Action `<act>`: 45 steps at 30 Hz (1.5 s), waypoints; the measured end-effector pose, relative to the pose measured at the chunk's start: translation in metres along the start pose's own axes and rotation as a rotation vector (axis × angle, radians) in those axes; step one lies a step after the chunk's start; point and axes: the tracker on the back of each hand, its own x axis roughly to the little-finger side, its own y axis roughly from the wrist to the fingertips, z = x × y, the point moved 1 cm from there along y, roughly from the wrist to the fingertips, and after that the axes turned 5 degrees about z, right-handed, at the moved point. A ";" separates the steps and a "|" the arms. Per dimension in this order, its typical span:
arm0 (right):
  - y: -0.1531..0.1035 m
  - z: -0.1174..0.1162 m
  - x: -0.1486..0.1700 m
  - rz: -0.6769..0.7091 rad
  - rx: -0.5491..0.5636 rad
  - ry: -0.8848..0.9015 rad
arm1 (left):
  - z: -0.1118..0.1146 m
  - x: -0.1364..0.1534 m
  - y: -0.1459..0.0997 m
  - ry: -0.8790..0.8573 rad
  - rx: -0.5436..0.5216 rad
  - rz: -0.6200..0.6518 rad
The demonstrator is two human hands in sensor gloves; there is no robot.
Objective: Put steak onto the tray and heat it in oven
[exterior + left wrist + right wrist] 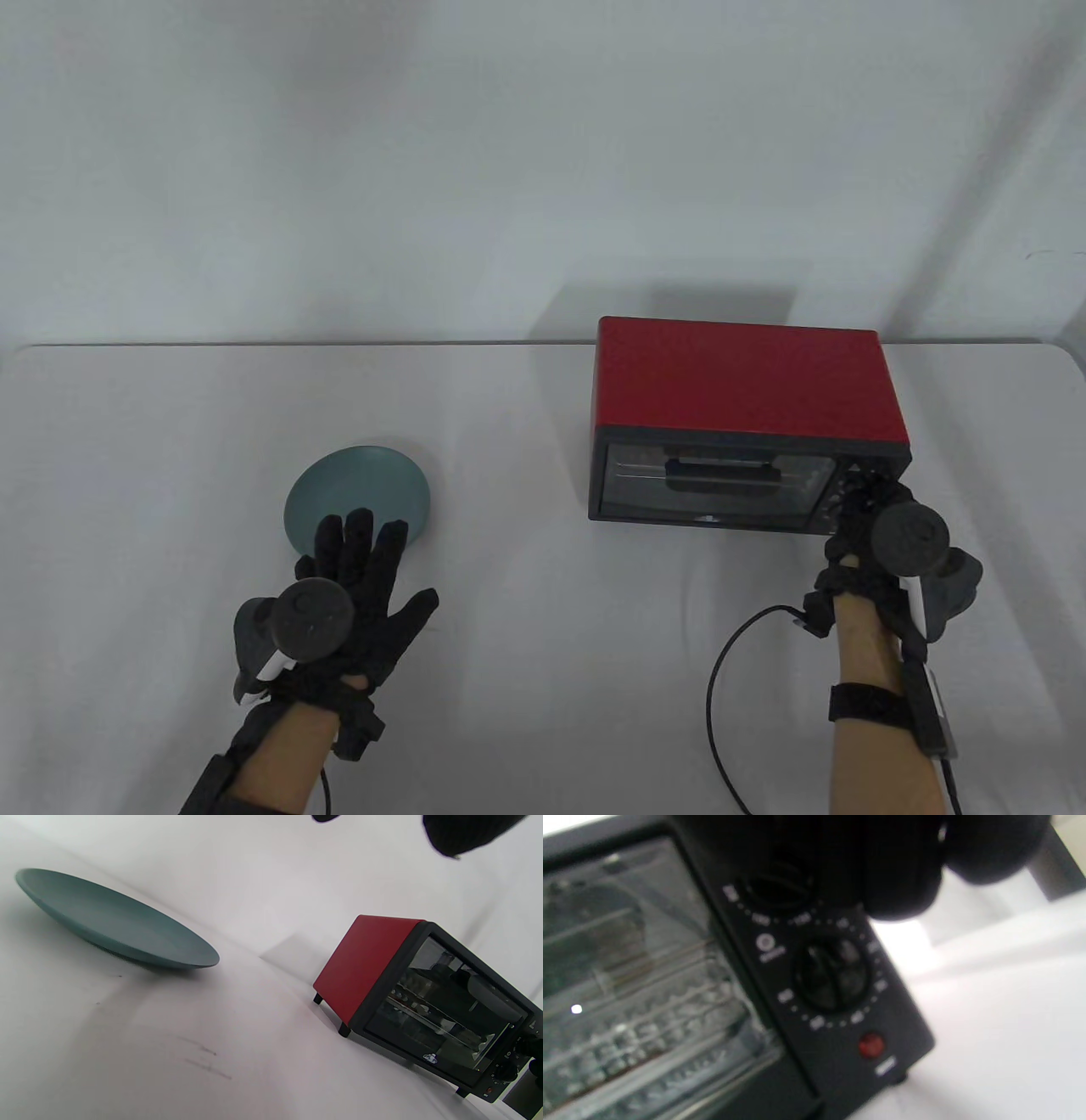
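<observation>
The left hand [361, 586] lies palm down near the table's front edge, left of the middle, its gloved fingers [356, 535] straight and spread, thumb splayed to the right. The forearm runs in from the front edge. The right hand [861, 531] is raised toward the table's right side, its fingers [899, 878] bent forward at the fingertips; what they touch is blurred. Its forearm is bare, with a strap round it.

White table [526, 594] (plate [361, 488], oven [747, 390])
</observation>
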 end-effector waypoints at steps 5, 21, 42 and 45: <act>0.001 -0.003 0.014 -0.078 -0.022 0.194 | 0.001 0.000 0.000 0.001 0.006 0.001; 0.000 0.001 0.037 -0.134 0.001 0.410 | 0.002 -0.001 0.000 -0.002 0.007 -0.001; -0.008 -0.042 0.037 -0.178 -0.107 0.123 | 0.003 0.000 0.001 -0.004 0.011 -0.011; -0.007 -0.042 0.037 -0.187 -0.105 0.129 | 0.003 -0.001 0.001 -0.003 0.015 -0.012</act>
